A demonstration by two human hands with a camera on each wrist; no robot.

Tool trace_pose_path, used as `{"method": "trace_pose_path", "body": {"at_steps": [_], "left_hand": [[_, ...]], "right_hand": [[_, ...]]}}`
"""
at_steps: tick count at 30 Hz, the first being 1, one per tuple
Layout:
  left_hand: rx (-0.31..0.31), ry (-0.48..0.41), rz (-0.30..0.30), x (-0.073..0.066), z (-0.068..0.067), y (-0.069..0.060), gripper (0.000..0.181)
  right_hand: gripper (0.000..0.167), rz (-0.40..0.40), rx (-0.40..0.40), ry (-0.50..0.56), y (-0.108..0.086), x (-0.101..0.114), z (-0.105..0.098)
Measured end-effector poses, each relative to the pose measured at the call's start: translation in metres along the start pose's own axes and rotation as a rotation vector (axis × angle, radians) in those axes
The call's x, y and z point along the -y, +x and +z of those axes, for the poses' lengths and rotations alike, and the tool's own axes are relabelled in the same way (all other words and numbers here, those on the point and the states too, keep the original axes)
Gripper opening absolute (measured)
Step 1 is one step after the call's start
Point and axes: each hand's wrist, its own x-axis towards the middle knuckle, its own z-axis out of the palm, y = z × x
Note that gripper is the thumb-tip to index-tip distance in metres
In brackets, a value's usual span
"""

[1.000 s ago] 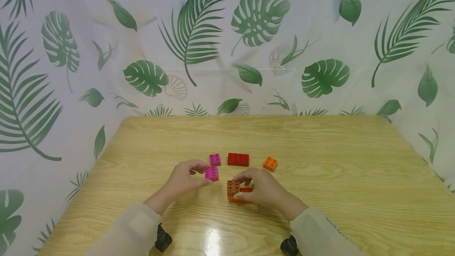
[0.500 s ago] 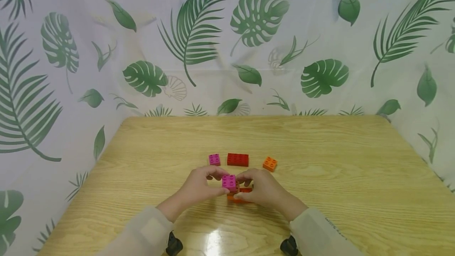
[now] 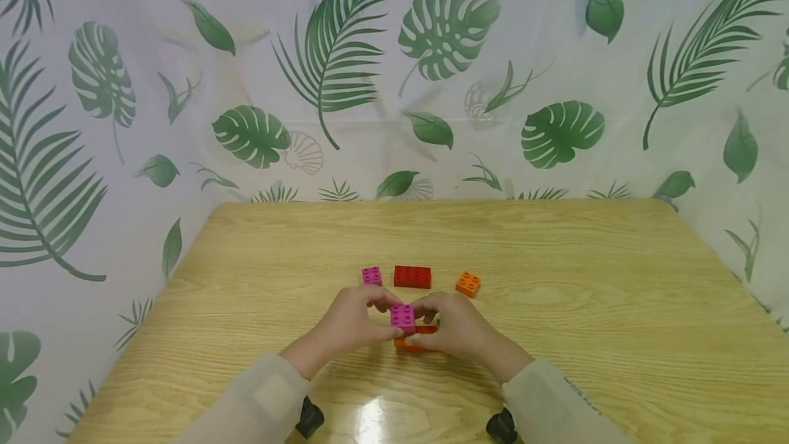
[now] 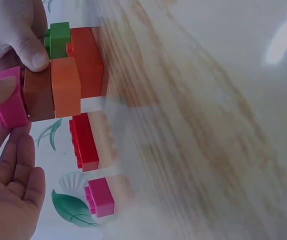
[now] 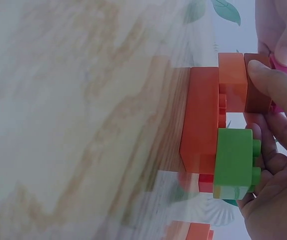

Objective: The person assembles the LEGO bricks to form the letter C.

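Observation:
My left hand [image 3: 350,321] pinches a pink building brick [image 3: 403,318] between thumb and fingers. That brick sits slightly tilted over a brown brick [image 4: 38,95]; whether it is fully seated I cannot tell. Thumb and fingers of my right hand [image 3: 457,329] grip the brown brick from the other side. Beneath the brown one is an orange brick [image 4: 66,87], which stands on one end of a long red-orange brick [image 5: 201,120]. A green brick [image 5: 233,160] is on the other end, mostly hidden by the right hand in the head view.
Behind the hands lie a second pink brick [image 3: 372,275], a long red brick [image 3: 412,277] and a small orange brick [image 3: 468,284] on the wooden table [image 3: 555,245]. A leaf-printed cloth [image 3: 370,88] hangs behind and at both sides.
My left hand has carried the pink brick rightward and toward me, from beside the stack to on top of the brown brick. The right hand has kept its hold.

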Motion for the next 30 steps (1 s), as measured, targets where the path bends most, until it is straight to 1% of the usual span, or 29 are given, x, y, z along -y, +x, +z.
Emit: {"method": "trace_pose_path", "body": {"at_steps": [6,12,15,19,21,26,30], "left_hand": [[0.051,0.048,0.003,-0.006,-0.006,0.004,0.026],[0.083,0.100,-0.019,-0.011,-0.008,0.010,0.024],[0.091,0.109,-0.030,-0.012,-0.008,0.011,0.024],[0.089,0.092,-0.052,-0.011,-0.006,0.011,0.025],[0.085,0.087,-0.057,-0.011,-0.005,0.010,0.025],[0.081,0.089,-0.044,-0.012,-0.006,0.010,0.025],[0.086,0.097,-0.028,-0.012,-0.007,0.010,0.025]], "right_hand": [[0.032,0.012,0.008,-0.005,0.001,0.001,0.000],[0.032,-0.006,0.002,0.010,0.000,0.001,0.000],[0.032,-0.015,-0.003,0.013,0.000,0.001,-0.001],[0.031,-0.029,-0.013,0.012,-0.001,0.001,-0.001],[0.032,-0.023,-0.019,0.019,-0.001,0.001,-0.001],[0.037,0.025,-0.032,0.051,-0.003,0.000,0.001],[0.042,0.030,-0.047,0.076,-0.006,-0.001,0.002]]}}
